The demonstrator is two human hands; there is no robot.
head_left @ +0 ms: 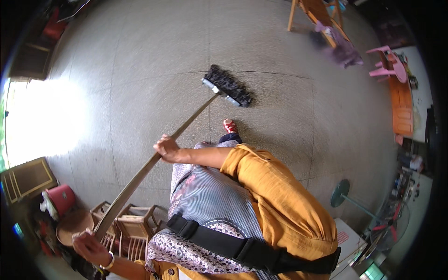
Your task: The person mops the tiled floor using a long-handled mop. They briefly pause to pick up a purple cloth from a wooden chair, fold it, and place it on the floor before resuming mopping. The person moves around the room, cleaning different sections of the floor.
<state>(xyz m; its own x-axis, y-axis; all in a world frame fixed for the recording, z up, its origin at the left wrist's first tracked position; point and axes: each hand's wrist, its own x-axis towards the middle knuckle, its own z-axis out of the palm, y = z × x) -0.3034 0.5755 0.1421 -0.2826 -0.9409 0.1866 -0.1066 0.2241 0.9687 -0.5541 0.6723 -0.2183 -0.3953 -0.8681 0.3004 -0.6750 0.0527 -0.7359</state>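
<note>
A long-handled mop (228,86) with a shaggy black head and a pale grey frame rests on the grey floor ahead of me. Its wooden handle (135,184) runs back diagonally toward my lower left. My right hand (167,148) is wrapped round the middle of that handle, the arm crossing in front of my body. Near the handle's upper end, my left hand (91,247), with a bracelet at the wrist, grips it too. One of my feet in a red sandal (229,125) shows just behind the mop head.
Wooden chairs (135,224), a round stool (74,227) and a pink bucket (60,200) stand at lower left. A wooden rack with purple cloth (343,46) is at far right. A pink plastic chair (389,65) and a pedestal fan's green round base (340,193) are on the right.
</note>
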